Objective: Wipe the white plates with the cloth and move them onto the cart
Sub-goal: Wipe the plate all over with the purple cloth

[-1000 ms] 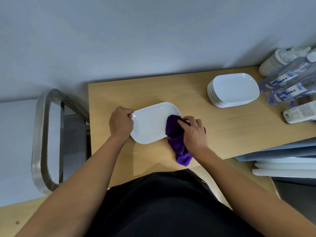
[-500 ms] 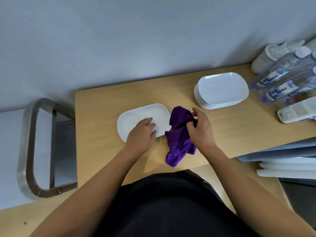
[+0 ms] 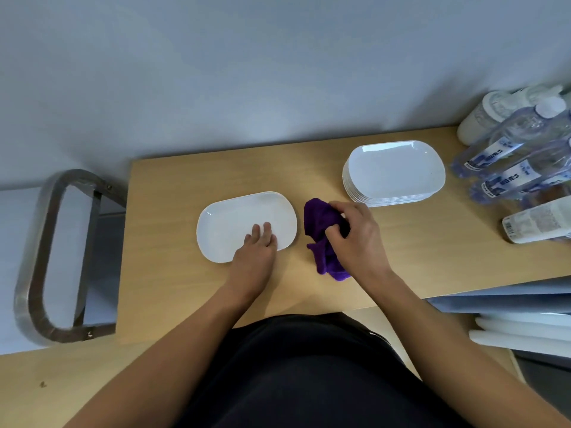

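My left hand (image 3: 258, 247) lies flat, fingers straight, on one white plate (image 3: 238, 220) near the desk's (image 3: 173, 273) front edge, probably to steady it. Just beside it, my right hand (image 3: 355, 239) clenches the one purple cloth (image 3: 318, 219), seemingly bunching it for wiping. One plate stack (image 3: 395, 173) waits near the far right edge; its count is unclear. The cart (image 3: 29, 273) stands off the left edge.

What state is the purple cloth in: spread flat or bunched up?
Bunched up. The purple cloth is crumpled in the grip of the right hand, beside the single white plate, not on it.
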### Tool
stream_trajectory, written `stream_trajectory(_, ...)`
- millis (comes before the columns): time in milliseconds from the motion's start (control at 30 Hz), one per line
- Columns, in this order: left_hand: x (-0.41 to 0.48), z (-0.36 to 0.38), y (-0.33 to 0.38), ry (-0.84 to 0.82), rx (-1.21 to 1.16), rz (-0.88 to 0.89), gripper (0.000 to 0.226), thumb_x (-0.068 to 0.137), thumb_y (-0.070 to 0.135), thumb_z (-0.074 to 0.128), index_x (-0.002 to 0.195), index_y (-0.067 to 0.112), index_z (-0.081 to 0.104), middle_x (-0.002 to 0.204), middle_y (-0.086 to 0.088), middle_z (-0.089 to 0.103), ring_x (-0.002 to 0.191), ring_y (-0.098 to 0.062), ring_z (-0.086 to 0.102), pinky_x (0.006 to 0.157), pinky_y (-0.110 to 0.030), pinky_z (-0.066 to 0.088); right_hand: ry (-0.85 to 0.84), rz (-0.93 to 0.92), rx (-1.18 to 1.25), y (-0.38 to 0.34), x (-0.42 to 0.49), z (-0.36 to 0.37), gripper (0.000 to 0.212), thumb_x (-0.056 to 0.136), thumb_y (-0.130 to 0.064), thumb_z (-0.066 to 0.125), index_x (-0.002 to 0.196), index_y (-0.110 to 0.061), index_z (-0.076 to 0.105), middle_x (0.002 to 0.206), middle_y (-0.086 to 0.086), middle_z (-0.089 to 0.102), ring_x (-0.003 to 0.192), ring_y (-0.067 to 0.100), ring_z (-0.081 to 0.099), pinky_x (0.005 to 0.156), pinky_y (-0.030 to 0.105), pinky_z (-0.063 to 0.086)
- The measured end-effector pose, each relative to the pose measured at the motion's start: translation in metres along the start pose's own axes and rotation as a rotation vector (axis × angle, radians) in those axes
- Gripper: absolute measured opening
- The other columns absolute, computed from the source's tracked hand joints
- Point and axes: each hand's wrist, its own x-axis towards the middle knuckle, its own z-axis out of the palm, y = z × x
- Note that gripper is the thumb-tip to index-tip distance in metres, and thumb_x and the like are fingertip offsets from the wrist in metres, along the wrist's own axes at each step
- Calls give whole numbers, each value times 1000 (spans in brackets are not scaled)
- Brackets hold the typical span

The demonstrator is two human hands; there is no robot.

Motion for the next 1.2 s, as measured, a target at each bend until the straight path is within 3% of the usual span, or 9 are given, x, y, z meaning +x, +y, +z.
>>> stream_trajectory(167, -6, -7, -5, 133, -216, 17, 38, 99, 0, 44, 135, 6, 53, 155, -11, 36, 143, -36, 33, 102, -50, 45, -53, 8, 54, -3, 2, 2, 39, 87, -15, 58, 126, -19, 60, 117, -8, 62, 104, 10, 57, 94, 30, 49)
stream_trajectory(300, -15, -37, -5, 560, -430, -17, 21, 89, 2, 64, 108, 5, 72, 101, -10, 75, 89, -29, 72, 63, -35, 54, 38, -156, 231, -27, 2, -2, 36, 84, -6, 59, 117, -19, 64, 107, -9, 65, 97, 5, 60, 84, 17, 47)
stream_trajectory(400, -19, -75, -5, 637, -651, -152, 17, 94, 18, 61, 86, 8, 73, 58, -2, 60, 54, -15, 51, 53, -28, 35, 77, -297, 272, -47, 7, 4, 40, 81, -1, 60, 119, -13, 62, 111, -3, 63, 103, 8, 58, 87, 19, 46)
stream_trajectory(500, -26, -112, -3, 509, -1200, -244, 17, 95, 17, 61, 89, 14, 76, 74, 7, 72, 70, -13, 66, 68, -34, 52, 52, -409, 271, -63, 9, 20, 43, 85, -4, 63, 127, -9, 59, 122, 1, 59, 115, 15, 54, 96, 33, 47)
stream_trajectory(600, -31, -133, -8, 436, -1418, -178, 20, 97, 11, 57, 97, 15, 77, 88, -4, 76, 82, -17, 70, 83, -40, 56, 80, -498, 229, -72, 4, 37, 43, 91, -3, 59, 134, -5, 55, 132, 7, 54, 123, 23, 49, 104, 35, 41)
stream_trajectory(700, -34, -136, -17, 345, -1459, -122, 23, 99, 10, 54, 103, 16, 75, 96, -7, 76, 95, -29, 71, 90, -50, 55, 151, -532, 203, -81, 5, 43, 45, 95, 2, 45, 139, -6, 51, 137, 10, 52, 123, 27, 48, 107, 28, 36)
stream_trajectory(800, -37, -138, -21, 331, -1473, -129, 27, 98, 2, 51, 105, 14, 74, 97, -4, 76, 91, -20, 71, 87, -43, 58, 218, -415, 146, -85, 21, 46, 50, 94, -4, 36, 141, -11, 51, 140, 7, 51, 122, 28, 47, 106, 32, 38)
stream_trajectory(967, -40, -142, -31, 343, -1522, -122, 27, 97, -1, 50, 105, 11, 73, 96, -6, 76, 90, -19, 71, 77, -30, 58, 180, -426, 207, -98, 28, 45, 50, 90, 3, 51, 138, -12, 53, 136, 0, 56, 124, 11, 49, 106, 31, 39)
stream_trajectory(1200, -42, -142, -52, 345, -1509, -109, 26, 99, 2, 49, 111, 9, 71, 100, -6, 75, 96, -22, 70, 89, -40, 57, 215, -519, 187, -108, 12, 68, 37, 92, 1, 58, 127, -11, 64, 126, 3, 61, 113, 22, 55, 100, 27, 42)
